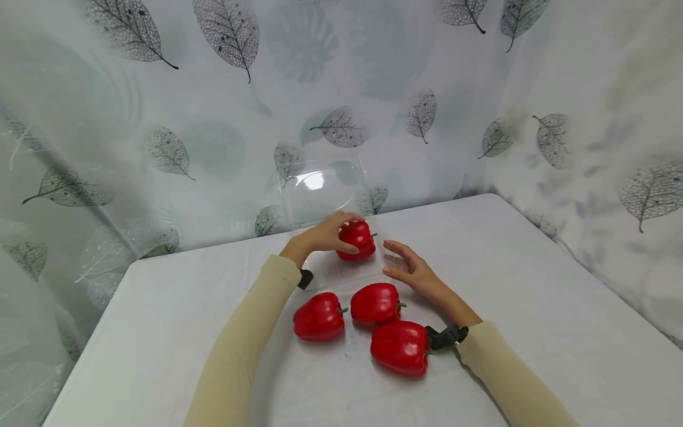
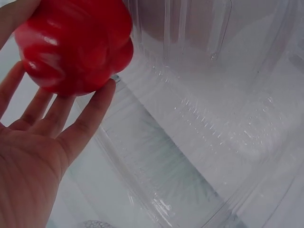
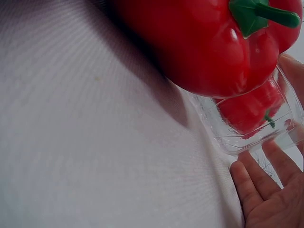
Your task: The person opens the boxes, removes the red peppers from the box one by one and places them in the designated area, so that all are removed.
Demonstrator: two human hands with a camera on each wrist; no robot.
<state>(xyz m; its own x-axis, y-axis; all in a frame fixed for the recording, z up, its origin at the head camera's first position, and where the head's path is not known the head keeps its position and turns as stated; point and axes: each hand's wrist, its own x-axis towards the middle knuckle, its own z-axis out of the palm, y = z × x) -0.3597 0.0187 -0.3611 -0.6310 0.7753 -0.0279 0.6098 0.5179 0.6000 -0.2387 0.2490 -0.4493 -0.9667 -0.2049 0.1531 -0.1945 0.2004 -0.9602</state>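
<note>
A red bell pepper [image 1: 358, 243] is gripped by my left hand [image 1: 320, 235], with the fingers on one side and the thumb on the other. It is in or just above the clear plastic container [image 1: 326, 274]; I cannot tell if it touches the bottom. The container's hinged lid [image 1: 325, 198] stands raised at the back. My right hand [image 1: 418, 276] is at the container's right side, its thumb and fingers spread beside the wall. In the right wrist view the fingertips [image 3: 243, 156] are at the container's edge; contact is unclear.
In front of the container lie three more red peppers: one on the left [image 1: 319, 318], one in the middle [image 1: 373, 303] and one [image 1: 400, 350] nearest me, by my right wrist. A leaf-patterned curtain [image 1: 213, 142] hangs behind the white table [image 1: 176, 332].
</note>
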